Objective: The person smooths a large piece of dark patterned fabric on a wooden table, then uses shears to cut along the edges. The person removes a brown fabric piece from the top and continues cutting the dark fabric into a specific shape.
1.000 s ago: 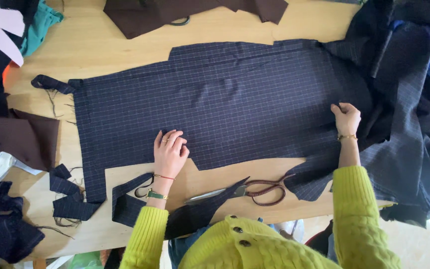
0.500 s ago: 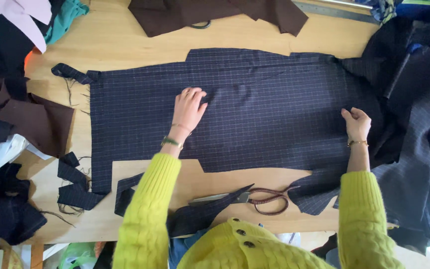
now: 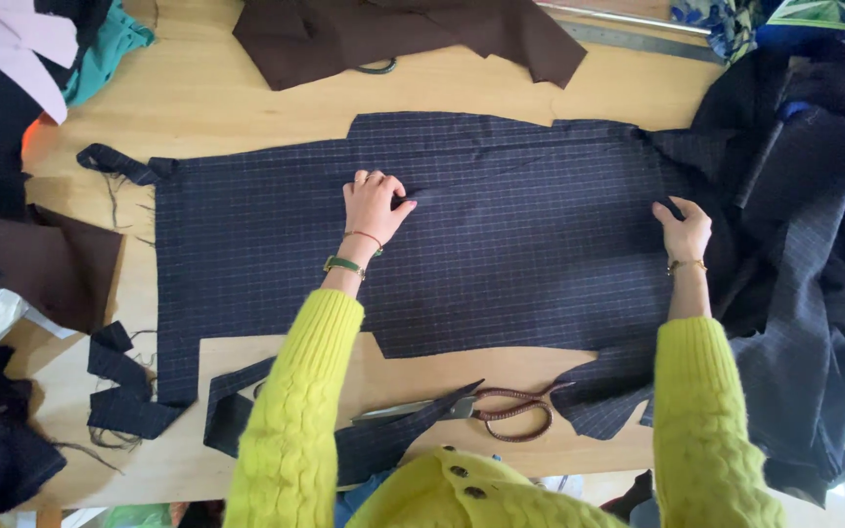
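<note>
Two hands down on one big cloth, rest of desk crowded w/ scraps. Far left: heap of dark, pink & teal fabric pieces [image 3: 12,59] at top corner, flat brown cloth piece [image 3: 51,269] below it, dark blue cut-off strips [image 3: 124,386] near front edge, prob. trimmings pushed aside. Pale wooden desk [image 3: 198,88] bare only in patches. Centre: large navy pinstriped fabric panel [image 3: 501,225] spread flat, cut edges stepped at top & bottom, narrow tab sticking out at upper left. Left hand [image 3: 374,207], wristwatch & thin bracelet on wrist, yellow knit sleeve behind, resting mid-panel w/ fingers curled & thumb pinching a small ridge of cloth; grip half closed on that fold, seemingly to tug out slack. Brown cloth w/ ragged outline [image 3: 393,34] lying beyond panel at top. Front edge: metal scissors w/ brown looped handles [image 3: 471,411] lying on desk, blades partly under a dark strip, untouched, within easy reach. Right hand [image 3: 685,230] at panel's right end, fingers bent over the edge where it meets bunched dark pinstriped fabric pile [image 3: 814,244]; grip looks closed on cloth edge, likely holding that end taut against left hand's pull. Long metal ruler [image 3: 638,39] at top right, half buried.
</note>
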